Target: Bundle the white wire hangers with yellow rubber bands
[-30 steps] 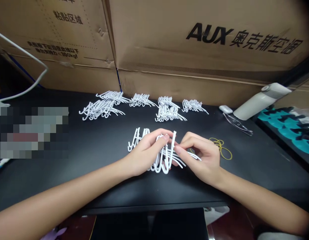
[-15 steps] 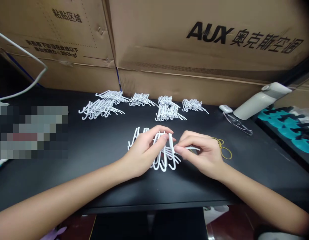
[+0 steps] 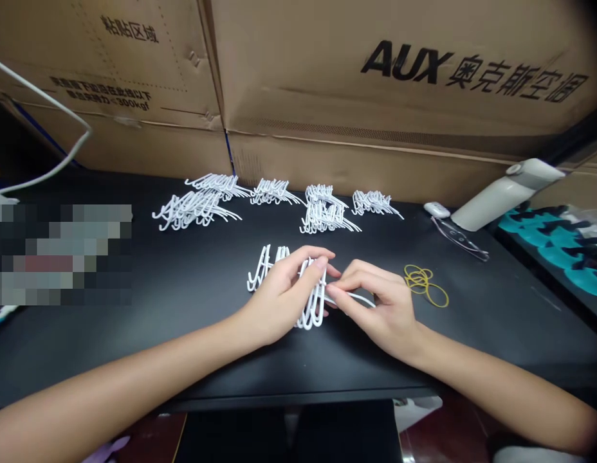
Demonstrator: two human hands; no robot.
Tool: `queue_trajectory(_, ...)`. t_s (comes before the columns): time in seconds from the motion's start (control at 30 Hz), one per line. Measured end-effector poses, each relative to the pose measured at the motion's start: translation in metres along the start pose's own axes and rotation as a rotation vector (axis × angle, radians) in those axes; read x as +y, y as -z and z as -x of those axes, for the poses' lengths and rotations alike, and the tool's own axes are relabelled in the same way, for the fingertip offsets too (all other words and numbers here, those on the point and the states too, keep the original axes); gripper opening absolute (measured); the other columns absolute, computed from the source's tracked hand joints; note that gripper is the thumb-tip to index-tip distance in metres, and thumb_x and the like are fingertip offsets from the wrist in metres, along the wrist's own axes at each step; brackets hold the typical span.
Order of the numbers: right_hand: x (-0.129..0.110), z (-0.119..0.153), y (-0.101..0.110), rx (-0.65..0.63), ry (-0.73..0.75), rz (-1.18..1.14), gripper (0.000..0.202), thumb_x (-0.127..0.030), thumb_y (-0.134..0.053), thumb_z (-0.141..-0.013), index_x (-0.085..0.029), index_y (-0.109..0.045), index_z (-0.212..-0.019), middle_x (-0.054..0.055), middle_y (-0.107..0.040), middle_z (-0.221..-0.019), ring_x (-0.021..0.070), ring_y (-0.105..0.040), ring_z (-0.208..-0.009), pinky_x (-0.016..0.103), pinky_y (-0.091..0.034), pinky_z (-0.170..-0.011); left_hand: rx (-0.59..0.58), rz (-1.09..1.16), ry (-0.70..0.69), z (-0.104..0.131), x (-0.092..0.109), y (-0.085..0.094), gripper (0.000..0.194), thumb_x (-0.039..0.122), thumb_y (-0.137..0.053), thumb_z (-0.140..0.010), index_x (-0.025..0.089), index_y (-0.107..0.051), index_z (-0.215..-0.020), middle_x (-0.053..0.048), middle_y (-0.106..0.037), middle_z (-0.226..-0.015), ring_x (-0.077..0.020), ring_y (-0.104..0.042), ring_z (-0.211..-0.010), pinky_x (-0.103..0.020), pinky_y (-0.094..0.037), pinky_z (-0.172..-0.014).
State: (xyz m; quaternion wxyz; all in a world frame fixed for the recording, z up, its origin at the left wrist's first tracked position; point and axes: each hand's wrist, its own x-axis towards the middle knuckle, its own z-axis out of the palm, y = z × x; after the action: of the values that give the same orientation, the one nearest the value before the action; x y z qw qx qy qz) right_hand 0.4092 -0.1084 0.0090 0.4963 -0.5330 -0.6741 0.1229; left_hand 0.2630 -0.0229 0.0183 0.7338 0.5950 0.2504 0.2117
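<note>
White plastic hooks (image 3: 312, 297), raised half a second ago, now lie gathered lower on the black desk (image 3: 192, 302); left hand (image 3: 284, 292) clasps the bundle, right hand (image 3: 376, 305) pinches its stems.

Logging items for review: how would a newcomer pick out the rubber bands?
Start at the black table, just right of the right hand. The rubber bands lie loose there: thin yellow loops, unlike the white hooks nearby.

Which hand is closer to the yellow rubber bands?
Right. The right hand is just left of the yellow rubber bands, not touching. The left hand is farther left, gripping the white hooks.
</note>
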Motion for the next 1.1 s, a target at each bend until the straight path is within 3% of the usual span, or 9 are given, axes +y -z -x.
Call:
queue_trajectory(0.17,-0.003,0.001,-0.002,-0.014,0.041,0.021,0.012,-0.011,-0.059,-0.083,-0.019,-0.064,-0.075,0.001,-0.061,-0.065,0.0126,-0.055,-0.059,0.029,-0.048,-0.061,-0.002,0.007,0.016,0.001,0.001,-0.003,0.037,0.047,-0.052,-0.086,0.019,-0.054,-0.109,-0.006,-0.063,-0.101,-0.0132,-0.063,-0.065,-0.026,-0.056,-0.052)
queue_trajectory(0.33,-0.004,0.002,-0.003,-0.046,0.216,0.145,0.007,-0.011,-0.059,-0.082,-0.015,-0.064,-0.08,0.006,-0.063,-0.069,0.0139,-0.056,-0.061,0.029,-0.051,-0.062,0.013,-0.007,0.038,0.0,0.004,-0.004,0.035,0.045,-0.055,-0.084,0.017,-0.056,-0.105,-0.005,-0.064,-0.095,-0.0093,-0.059,-0.055,-0.022,-0.052,-0.047)
queue_trajectory(0.6,0.002,0.003,0.001,-0.146,0.157,0.135,0.007,-0.019,-0.058,-0.085,-0.019,-0.062,-0.091,-0.002,-0.065,-0.064,0.0076,-0.052,-0.045,0.019,-0.044,-0.048,-0.003,-0.138,-0.057,-0.001,0.005,0.0,0.027,0.043,-0.049,-0.088,0.017,-0.057,-0.091,-0.003,-0.065,-0.089,-0.0143,-0.063,-0.072,-0.026,-0.053,-0.064)
queue_trajectory(0.87,0.008,0.009,0.002,-0.138,0.283,0.289,0.012,-0.015,-0.057,-0.087,-0.022,-0.062,-0.095,0.0,-0.069,-0.071,0.0115,-0.062,-0.055,0.021,-0.048,-0.054,-0.06,-0.161,-0.071,-0.001,0.004,0.003,0.026,0.044,-0.048,-0.088,0.019,-0.055,-0.091,-0.003,-0.066,-0.091,-0.0161,-0.064,-0.079,-0.032,-0.053,-0.073)
queue_trajectory(1.1,0.007,-0.001,0.011,-0.289,0.0,0.02,0.007,-0.015,-0.053,-0.09,-0.018,-0.06,-0.088,-0.004,-0.061,-0.062,0.0052,-0.053,-0.041,0.017,-0.043,-0.047,-0.178,-0.071,0.003,-0.004,0.008,0.015,0.035,0.037,-0.062,-0.08,0.022,-0.055,-0.111,-0.006,-0.066,-0.102,-0.0198,-0.065,-0.086,-0.035,-0.053,-0.078)
